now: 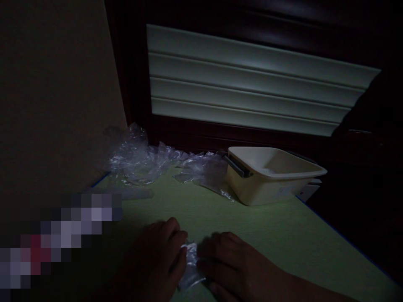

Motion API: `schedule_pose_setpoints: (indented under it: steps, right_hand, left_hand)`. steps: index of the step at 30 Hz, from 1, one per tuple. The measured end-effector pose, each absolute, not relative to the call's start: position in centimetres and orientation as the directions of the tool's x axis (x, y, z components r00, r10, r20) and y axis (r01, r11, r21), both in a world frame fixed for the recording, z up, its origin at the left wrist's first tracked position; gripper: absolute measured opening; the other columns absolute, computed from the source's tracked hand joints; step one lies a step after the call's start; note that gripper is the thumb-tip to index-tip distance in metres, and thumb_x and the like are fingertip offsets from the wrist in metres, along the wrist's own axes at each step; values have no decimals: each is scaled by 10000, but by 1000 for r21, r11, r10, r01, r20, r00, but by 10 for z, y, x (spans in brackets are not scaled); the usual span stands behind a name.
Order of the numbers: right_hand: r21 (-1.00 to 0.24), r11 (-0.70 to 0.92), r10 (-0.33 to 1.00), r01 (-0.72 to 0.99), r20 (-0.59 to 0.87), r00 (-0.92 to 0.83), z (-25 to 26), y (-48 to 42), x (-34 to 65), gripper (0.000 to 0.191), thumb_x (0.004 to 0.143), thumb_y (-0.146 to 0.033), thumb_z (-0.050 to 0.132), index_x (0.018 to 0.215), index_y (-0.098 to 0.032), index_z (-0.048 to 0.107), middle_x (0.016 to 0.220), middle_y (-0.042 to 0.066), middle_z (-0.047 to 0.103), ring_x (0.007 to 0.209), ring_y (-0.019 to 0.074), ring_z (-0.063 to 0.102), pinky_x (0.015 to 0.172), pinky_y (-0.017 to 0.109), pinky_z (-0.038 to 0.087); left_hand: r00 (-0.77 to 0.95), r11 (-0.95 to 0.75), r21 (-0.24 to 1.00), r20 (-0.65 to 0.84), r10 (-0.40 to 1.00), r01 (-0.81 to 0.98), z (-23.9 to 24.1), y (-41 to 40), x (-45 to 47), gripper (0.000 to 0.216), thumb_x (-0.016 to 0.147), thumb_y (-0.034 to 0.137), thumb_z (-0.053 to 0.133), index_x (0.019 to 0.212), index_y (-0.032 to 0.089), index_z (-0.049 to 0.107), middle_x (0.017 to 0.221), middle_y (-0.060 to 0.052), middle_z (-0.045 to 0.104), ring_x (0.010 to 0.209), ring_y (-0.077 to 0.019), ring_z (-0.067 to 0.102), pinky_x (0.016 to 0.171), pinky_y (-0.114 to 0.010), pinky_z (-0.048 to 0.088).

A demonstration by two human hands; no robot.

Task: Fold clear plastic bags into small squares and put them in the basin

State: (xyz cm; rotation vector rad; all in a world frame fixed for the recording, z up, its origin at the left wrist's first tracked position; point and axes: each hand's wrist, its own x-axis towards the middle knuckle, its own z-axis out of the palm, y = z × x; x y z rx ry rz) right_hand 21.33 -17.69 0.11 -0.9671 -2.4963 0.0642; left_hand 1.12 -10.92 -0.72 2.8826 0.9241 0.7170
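A small clear plastic bag (pixel 191 264) lies low in the middle of the view, crinkled and shiny. My left hand (pixel 160 256) grips its left edge between thumb and fingers. From the other side my right hand (pixel 234 264) has its curled fingertips on the bag's right edge. The light is dim, and I cannot make out whether the bag holds anything. Both hands rest close to the pale green tabletop (pixel 267 235).
Crumpled clear plastic bags (pixel 132 157) are heaped along the table's back edge. A cream plastic bin (pixel 267 184) with dark handles stands at the back right. Behind are a louvred panel (pixel 239 84) and a wall (pixel 56 92). A blurred-out patch covers the lower left.
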Motion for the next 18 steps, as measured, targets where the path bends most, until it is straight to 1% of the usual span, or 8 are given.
schedule_pose_setpoints:
  steps: [3, 4, 6, 9, 12, 14, 16, 18]
  right_hand:
    - [-219, 737, 667, 639, 388, -636, 3, -178, 214, 245, 892, -185, 479, 1096, -121, 599, 997, 127, 655, 934, 223, 580, 833, 368, 456]
    - [-235, 731, 676, 641, 379, -632, 4, -179, 214, 243, 890, -184, 483, 1094, -123, 601, 997, 127, 655, 933, 223, 579, 836, 368, 453]
    - [-296, 702, 710, 648, 352, -609, 8, -181, 214, 237, 888, -181, 493, 1093, -126, 599, 1004, 125, 654, 931, 219, 578, 834, 357, 449]
    - [-454, 610, 792, 649, 316, -523, 14, -180, 212, 213, 902, -189, 482, 1067, -133, 604, 980, 112, 652, 895, 198, 583, 798, 318, 456]
    - [-627, 425, 902, 652, 230, -366, 19, -172, 206, 187, 910, -209, 474, 988, -142, 631, 871, 80, 638, 795, 170, 587, 704, 273, 468]
    - [-672, 342, 936, 657, 177, -306, 19, -163, 201, 166, 884, -223, 525, 976, -145, 639, 854, 69, 625, 777, 167, 580, 686, 271, 463]
    - [-679, 350, 932, 646, 182, -314, 17, -156, 196, 138, 845, -205, 571, 942, -148, 650, 862, 66, 619, 796, 172, 570, 704, 281, 455]
    - [-700, 381, 921, 604, 230, -315, 12, -152, 192, 86, 820, -176, 578, 848, -147, 654, 832, 55, 615, 784, 165, 562, 700, 275, 442]
  left_hand:
    - [693, -769, 67, 387, 608, 636, -3, -107, 10, 102, 781, 143, 537, 692, 181, 567, 710, -29, 563, 639, -211, 544, 565, -302, 388]
    - [696, -760, 56, 364, 619, 647, -2, -107, 10, 116, 781, 157, 557, 668, 179, 554, 683, -23, 555, 625, -206, 539, 561, -298, 380]
    - [709, -756, 78, 297, 640, 650, 1, -105, 11, 138, 786, 159, 568, 652, 176, 536, 670, -16, 553, 630, -199, 537, 569, -290, 372]
    - [728, -750, 175, 182, 661, 637, 4, -103, 13, 136, 793, 137, 556, 665, 171, 524, 709, -15, 569, 677, -192, 537, 597, -281, 368]
    - [732, -737, 288, 150, 665, 611, 1, -100, 14, 136, 783, 140, 544, 659, 173, 499, 702, 2, 558, 674, -173, 516, 602, -266, 352]
    - [706, -708, 381, 174, 687, 595, -3, -97, 14, 137, 783, 165, 522, 652, 179, 481, 674, 20, 535, 646, -154, 497, 589, -249, 341]
    - [663, -645, 502, 174, 728, 577, -5, -96, 13, 137, 789, 209, 496, 656, 185, 477, 638, 36, 510, 605, -137, 482, 562, -232, 334]
    - [631, -562, 629, 142, 762, 538, -5, -95, 12, 143, 793, 262, 488, 669, 191, 492, 606, 48, 496, 578, -129, 480, 541, -219, 337]
